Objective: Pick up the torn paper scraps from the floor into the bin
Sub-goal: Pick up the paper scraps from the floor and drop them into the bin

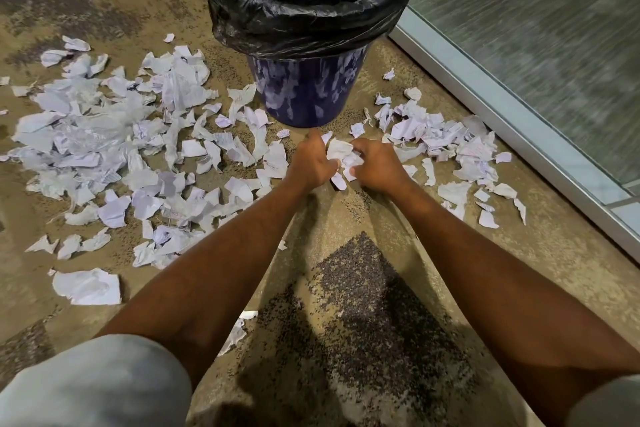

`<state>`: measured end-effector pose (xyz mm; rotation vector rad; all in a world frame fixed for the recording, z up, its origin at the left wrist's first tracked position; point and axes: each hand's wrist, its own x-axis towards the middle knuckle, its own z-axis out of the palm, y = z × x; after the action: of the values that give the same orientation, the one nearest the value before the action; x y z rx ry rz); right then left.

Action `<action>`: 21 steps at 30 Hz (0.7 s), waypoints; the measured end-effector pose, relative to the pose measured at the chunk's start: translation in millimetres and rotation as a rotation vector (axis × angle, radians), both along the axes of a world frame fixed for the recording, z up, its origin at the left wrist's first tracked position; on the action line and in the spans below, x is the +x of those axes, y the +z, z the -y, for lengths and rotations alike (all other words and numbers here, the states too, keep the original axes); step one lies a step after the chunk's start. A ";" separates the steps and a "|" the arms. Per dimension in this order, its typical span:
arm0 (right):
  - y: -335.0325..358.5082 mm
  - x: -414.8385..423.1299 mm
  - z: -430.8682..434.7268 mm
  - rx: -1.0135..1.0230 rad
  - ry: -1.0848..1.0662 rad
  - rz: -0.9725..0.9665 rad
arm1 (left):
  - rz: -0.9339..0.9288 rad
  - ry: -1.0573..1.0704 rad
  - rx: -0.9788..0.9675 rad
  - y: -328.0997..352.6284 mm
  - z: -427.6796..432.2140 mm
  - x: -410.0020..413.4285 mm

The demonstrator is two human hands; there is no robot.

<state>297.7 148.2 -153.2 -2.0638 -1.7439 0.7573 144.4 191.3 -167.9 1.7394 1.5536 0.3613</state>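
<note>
Scraps bunched into a wad point(341, 159) sit between the two hands, low over the floor point(349, 218) just in front of the bin's base. The left hand point(313, 163) presses in from 9 o'clock and the right hand point(375, 166) from 3 o'clock, both closed around the wad, fingers curled into the paper.

The bin point(304, 94) stands at 12 o'clock from the wad, just beyond the knuckles, and its liner point(294, 21) rings a mouth well above the hands. So the coming move looks like a lift straight up and forward. Both hands are about equally near the bin; the wad has no clear long axis.

Counts: one bin, one liner, two hands, one held wad. Loose scraps are too many to count. The big spread point(114, 149) runs from 8 to 10 o'clock, and a smaller patch point(446, 149) lies at 3 o'clock toward the metal sill point(502, 114). Most of the job is judged still ahead.
</note>
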 end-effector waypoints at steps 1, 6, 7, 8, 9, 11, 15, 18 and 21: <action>-1.6 0.2 -0.8 0.002 -0.004 -0.008 | -0.007 -0.005 0.007 -0.4 0.0 0.0; -3.8 -5.5 0.1 0.007 -0.063 -0.048 | 0.010 -0.036 0.059 -4.4 2.4 -2.4; -6.7 -5.9 0.6 0.011 -0.085 -0.064 | 0.029 -0.037 0.065 -4.8 3.6 -3.3; -8.9 -6.9 1.9 0.014 -0.110 -0.101 | 0.052 -0.033 0.066 -6.1 5.5 -4.6; -10.3 -8.6 3.4 0.007 -0.147 -0.156 | 0.084 -0.026 0.065 -7.2 7.7 -5.6; -12.2 -12.3 7.8 -0.002 -0.236 -0.264 | 0.169 0.017 0.018 -7.9 13.1 -7.4; -5.8 -17.7 21.4 -0.068 -0.412 -0.499 | 0.375 0.205 -0.231 -0.9 23.8 -5.1; -0.8 -15.8 29.3 -0.105 -0.509 -0.639 | 0.475 0.246 -0.327 4.3 30.5 -3.9; 8.9 -9.6 35.5 -0.120 -0.535 -0.691 | 0.551 0.224 -0.356 15.1 36.2 -0.6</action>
<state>288.1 112.7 -144.2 -1.8746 -0.7524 1.2124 143.8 155.2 -152.8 1.0771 1.3057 0.5796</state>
